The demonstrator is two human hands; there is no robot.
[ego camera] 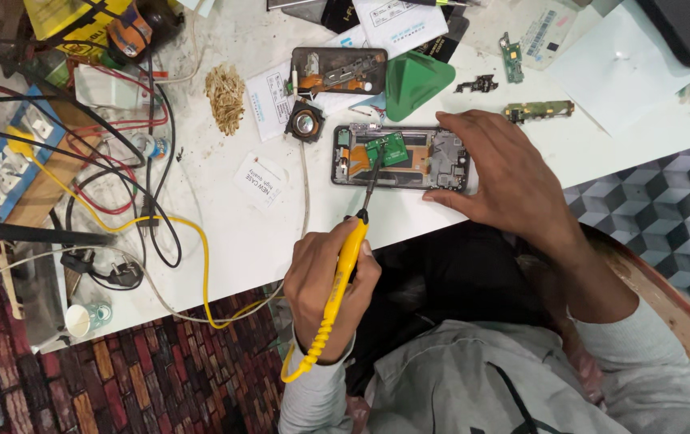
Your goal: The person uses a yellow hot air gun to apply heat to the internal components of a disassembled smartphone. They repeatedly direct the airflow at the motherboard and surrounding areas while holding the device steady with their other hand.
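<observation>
An opened phone (433,157) lies flat on the white table (224,233), its insides showing, with a small green circuit board (393,148) near its middle. My left hand (321,281) grips a yellow-handled soldering iron (345,269). The iron's dark tip reaches up to the left edge of the green board. My right hand (506,173) rests on the phone's right end, thumb at the near edge and fingers over the far edge, holding it steady.
A second opened phone (338,71), a green triangular pick (413,80), a small round part (305,123), a clump of brass wool (225,96), loose circuit boards (538,109) and paper labels (258,181) lie behind. Tangled cables (132,185) and a power strip (19,153) crowd the left.
</observation>
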